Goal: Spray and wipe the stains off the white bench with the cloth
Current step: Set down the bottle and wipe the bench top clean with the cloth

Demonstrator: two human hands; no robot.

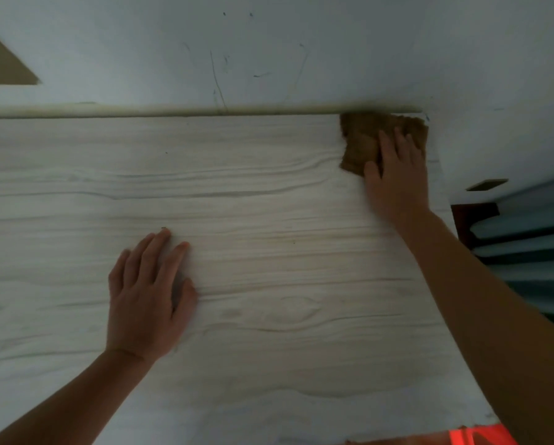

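The right hand [397, 175] presses flat, fingers spread, on the brown cloth [365, 142] at the counter's [269, 194] far right corner; the left hand [147, 297] lies open, empty, bracing mid-surface. Wiping looks underway: tiny dark specks remain, no spray bottle shows. Scuffed pale wall [269, 53] behind.

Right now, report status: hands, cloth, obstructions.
Right hand flat on brown cloth, far right corner of bench. Left hand open, braced on bench. No spray bottle in view. Nothing obstructing.
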